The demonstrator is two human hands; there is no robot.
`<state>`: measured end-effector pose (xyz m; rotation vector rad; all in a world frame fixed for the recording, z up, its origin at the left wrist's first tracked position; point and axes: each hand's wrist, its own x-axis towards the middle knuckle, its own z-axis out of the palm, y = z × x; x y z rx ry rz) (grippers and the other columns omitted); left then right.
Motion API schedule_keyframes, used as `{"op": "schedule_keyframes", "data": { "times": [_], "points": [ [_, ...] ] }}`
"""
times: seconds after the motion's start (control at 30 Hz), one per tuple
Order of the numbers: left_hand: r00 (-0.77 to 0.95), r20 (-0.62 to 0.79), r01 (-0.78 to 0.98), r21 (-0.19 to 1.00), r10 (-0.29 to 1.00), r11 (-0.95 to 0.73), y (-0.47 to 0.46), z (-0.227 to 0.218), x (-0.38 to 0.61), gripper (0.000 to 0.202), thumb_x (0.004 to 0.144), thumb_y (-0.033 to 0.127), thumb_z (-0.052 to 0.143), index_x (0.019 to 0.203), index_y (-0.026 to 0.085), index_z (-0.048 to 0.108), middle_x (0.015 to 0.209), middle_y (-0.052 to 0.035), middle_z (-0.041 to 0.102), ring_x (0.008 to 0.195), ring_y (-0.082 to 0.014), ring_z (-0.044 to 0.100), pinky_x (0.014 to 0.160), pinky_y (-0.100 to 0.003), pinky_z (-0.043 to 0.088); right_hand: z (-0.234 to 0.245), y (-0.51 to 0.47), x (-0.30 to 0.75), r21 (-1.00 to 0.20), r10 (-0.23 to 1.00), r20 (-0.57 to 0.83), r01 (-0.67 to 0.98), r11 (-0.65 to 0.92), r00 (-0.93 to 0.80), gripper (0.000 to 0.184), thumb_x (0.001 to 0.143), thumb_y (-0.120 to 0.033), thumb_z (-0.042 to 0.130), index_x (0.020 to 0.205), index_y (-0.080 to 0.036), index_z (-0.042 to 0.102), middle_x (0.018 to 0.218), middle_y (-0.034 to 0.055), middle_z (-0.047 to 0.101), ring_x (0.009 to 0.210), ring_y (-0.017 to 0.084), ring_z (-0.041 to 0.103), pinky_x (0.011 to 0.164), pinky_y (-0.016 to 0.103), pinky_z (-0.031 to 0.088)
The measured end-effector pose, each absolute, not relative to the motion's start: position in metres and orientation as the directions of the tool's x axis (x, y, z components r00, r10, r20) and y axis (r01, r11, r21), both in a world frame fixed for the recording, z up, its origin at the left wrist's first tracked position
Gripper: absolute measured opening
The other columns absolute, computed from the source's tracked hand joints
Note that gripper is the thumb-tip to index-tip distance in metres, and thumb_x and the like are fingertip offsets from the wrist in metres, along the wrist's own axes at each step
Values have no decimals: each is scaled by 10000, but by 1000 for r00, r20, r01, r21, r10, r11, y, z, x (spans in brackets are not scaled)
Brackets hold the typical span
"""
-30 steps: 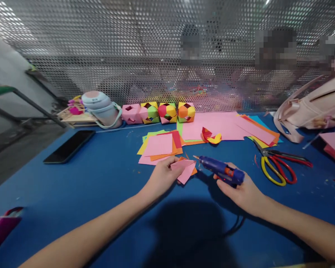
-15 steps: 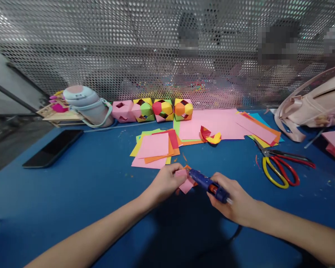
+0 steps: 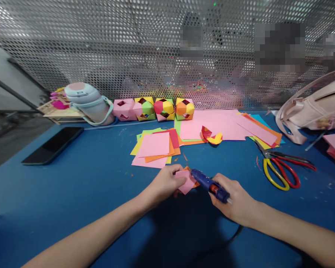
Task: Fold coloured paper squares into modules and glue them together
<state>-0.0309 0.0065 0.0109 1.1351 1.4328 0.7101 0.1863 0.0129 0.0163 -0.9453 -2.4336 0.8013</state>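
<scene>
Between the thumb and fingers of my left hand is a small pink and orange folded paper piece. My right hand is wrapped round a dark blue glue gun, whose nozzle points left at the upper edge of the paper; whether it touches I cannot tell. A clear glue stick pokes out of its back, and its cord trails below. Just beyond my left hand lies a stack of coloured paper squares. A folded red and yellow paper piece rests behind the glue gun.
Several folded paper cubes stand along the mesh panel, beside a tilted flask. Larger pink sheets lie at the back. Scissors and pliers are on the right, near a pale bag. A phone lies left.
The glue gun's nozzle has shifted very slightly to the right along the paper. Both hands keep their grip, and the rest of the table looks the same.
</scene>
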Motion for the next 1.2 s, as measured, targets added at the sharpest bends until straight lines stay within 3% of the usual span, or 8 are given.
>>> {"op": "schedule_keyframes", "data": {
  "times": [0.83,1.2],
  "points": [
    [79,-381,276,897,921,347,7,9,-30,81,647,166,501,605,192,436,434,82,496,334,-69,443,316,-160,337,22,11,186,-627,746,80,549,553,-661,90,763,-168,482,848,-191,466,720,7,531,579,127,470,547,248,365],
    [76,-387,274,894,919,354,7,8,-30,61,634,152,490,600,190,457,421,75,519,320,-71,444,304,-157,332,22,10,186,-619,730,105,531,579,-675,94,762,-171,487,852,-188,465,722,6,528,584,123,466,547,241,355]
  ]
}}
